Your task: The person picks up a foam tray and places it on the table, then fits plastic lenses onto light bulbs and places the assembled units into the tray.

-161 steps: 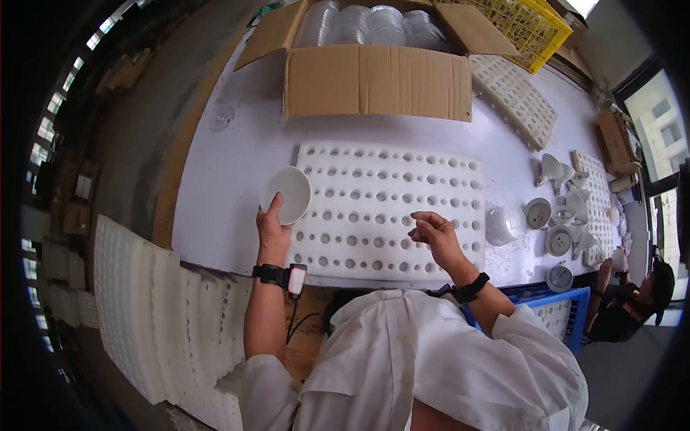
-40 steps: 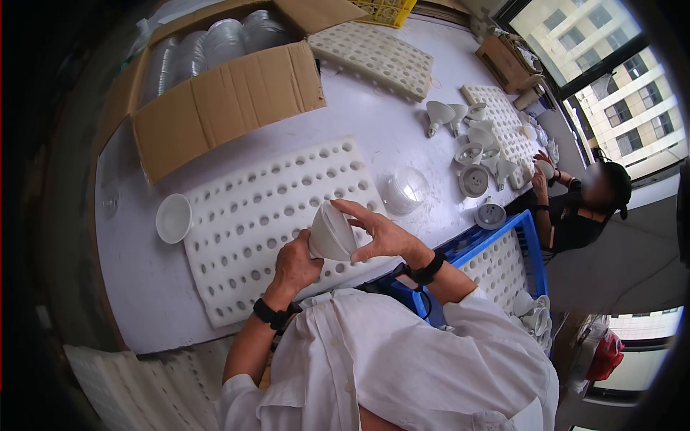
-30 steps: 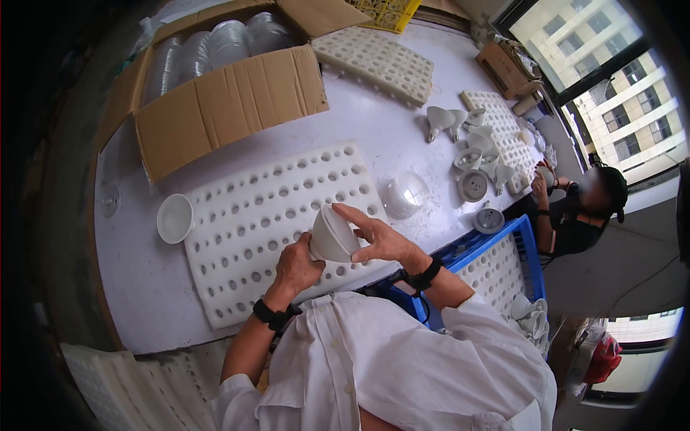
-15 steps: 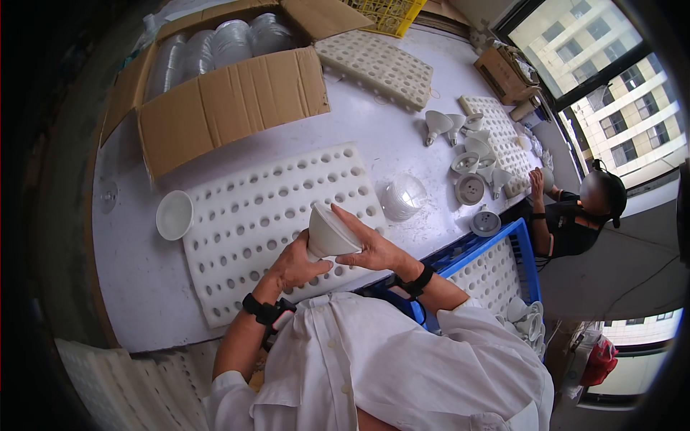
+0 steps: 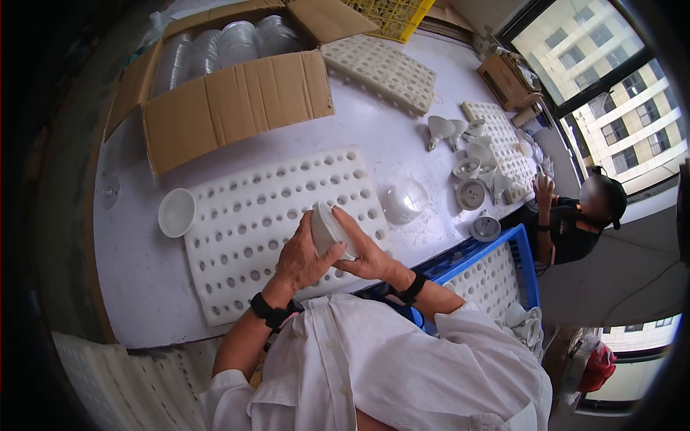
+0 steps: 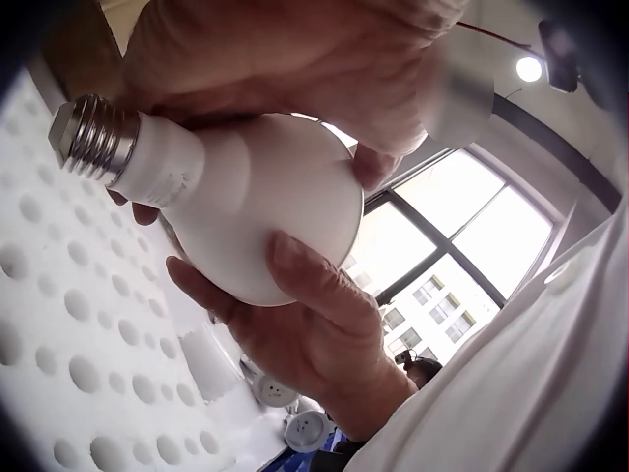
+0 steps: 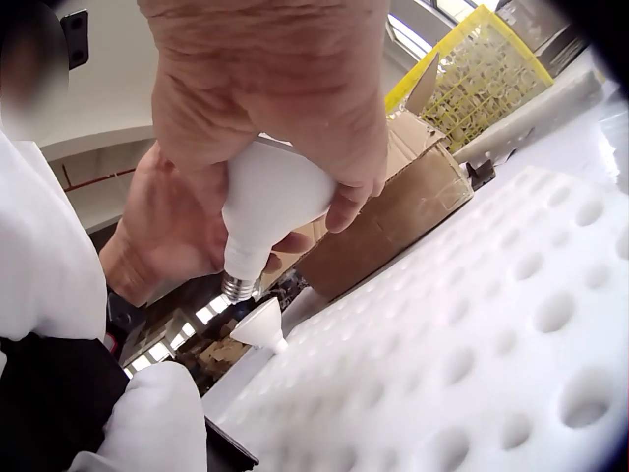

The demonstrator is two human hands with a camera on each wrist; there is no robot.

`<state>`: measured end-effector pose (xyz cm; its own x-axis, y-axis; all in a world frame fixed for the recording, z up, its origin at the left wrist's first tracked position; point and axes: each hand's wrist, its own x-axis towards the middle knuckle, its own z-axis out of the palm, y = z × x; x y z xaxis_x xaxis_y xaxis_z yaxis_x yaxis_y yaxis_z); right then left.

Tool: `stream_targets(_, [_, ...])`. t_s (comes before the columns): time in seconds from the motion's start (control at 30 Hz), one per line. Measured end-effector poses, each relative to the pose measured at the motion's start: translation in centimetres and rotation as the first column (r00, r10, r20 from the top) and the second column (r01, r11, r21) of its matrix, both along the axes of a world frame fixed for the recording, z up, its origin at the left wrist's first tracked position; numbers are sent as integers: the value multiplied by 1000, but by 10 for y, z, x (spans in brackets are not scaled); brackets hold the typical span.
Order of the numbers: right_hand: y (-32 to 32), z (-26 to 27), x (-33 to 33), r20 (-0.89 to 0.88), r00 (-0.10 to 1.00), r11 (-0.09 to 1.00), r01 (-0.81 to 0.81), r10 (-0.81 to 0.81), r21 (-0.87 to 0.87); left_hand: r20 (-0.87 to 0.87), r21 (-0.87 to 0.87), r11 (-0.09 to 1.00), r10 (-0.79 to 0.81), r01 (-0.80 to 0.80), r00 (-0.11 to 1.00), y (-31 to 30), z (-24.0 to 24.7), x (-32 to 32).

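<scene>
**While left hand [image 5: 298, 260] and right hand [image 5: 368, 257] grasped a white lamp [image 5: 331, 234], similar pieces lay nearby**

As I watched, the lamp was tilted above a perforated foam tray [image 5: 207, 289], apart from it. Its neck ended in a metal screw base [image 6: 101, 140], which pointed downward in the right wrist view. Left fingers curled round it, tips showing behind the neck; right thumb pressed the body, right fingers gripped its far side. Both wrists wore black bands.

At the tray's left edge sat a white cone-shaped housing [image 5: 177, 213], wide mouth up. Just beside the right edge stood clear plastic domes [image 5: 405, 200]. Beyond the tray was a cardboard box [image 5: 241, 104], flaps spread, packed with stacked clear covers [image 5: 239, 40]. Farther right, white housings [image 5: 471, 194] clustered near a smaller tray [image 5: 496, 118]. A blue crate [image 5: 530, 269] contained perforated foam and more white pieces. Past it, a second person [image 5: 575, 230] in a dark cap had hands raised; what they held was too small to tell.
</scene>
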<state>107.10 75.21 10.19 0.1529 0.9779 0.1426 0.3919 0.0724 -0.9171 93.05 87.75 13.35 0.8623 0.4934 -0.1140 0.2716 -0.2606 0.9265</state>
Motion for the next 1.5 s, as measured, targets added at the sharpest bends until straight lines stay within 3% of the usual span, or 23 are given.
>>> stream_targets(0.23, [1,3,-5,-32,999,999,-29,30,44,83,117,992,36,-46,996,-5,-4,1])
stream_targets(0.4, [3,-4,-10,70,997,998,-34,30,46,133,190,980,32,-57,991,-1,-13,0])
stream_targets(0.47, [4,-5,-13,52,998,999,-49,48,17,45,15,999,30,-31,999,6,-13,0])
stream_targets(0.5, [5,-3,-15,33,997,998,-65,65,-9,42,11,1000,28,-29,999,9,-18,-1])
stream_targets(0.57, [6,4,-15,55,995,995,-75,79,-61,58,-279,959,60,-41,997,18,-33,-1])
stream_targets(0.6, [8,8,-14,76,992,990,-87,96,-111,58,-279,960,58,-40,997,20,-37,0])
stream_targets(0.7, [10,22,-9,54,990,972,-118,131,-203,92,-663,747,150,-52,984,28,-46,-2])
stream_targets(0.73, [10,23,-5,54,990,972,-118,131,-203,91,-663,747,150,-52,984,30,-46,-4])
stream_targets(0.8, [10,24,2,-88,985,959,-165,148,-232,158,-908,414,193,66,968,33,-42,-7])
stream_targets(0.83, [11,24,2,-87,985,958,-166,150,-233,140,-940,333,182,73,973,34,-40,-8])
stream_targets(0.87, [12,25,0,-73,988,977,-145,135,-154,141,-941,332,184,73,973,33,-37,-8])
stream_targets(0.93, [14,25,-3,-59,991,989,-128,123,-73,134,-987,113,161,117,978,30,-33,-4])
stream_targets(1.07, [17,22,-5,-68,997,999,-20,22,29,102,-973,222,186,60,977,27,-44,5])
stream_targets(1.17, [17,15,-3,-50,998,997,51,-48,49,122,-729,682,206,-53,971,22,-41,4])
stream_targets(1.2, [17,14,-3,-23,996,994,91,-90,64,122,-728,684,203,-52,971,18,-33,3])
stream_targets(1.27, [18,16,-4,0,994,991,106,-107,85,191,-262,959,158,-105,969,8,-15,3])
stream_targets(1.5, [15,17,-6,35,990,984,130,-135,126,183,-318,943,161,-97,970,-1,-1,5])
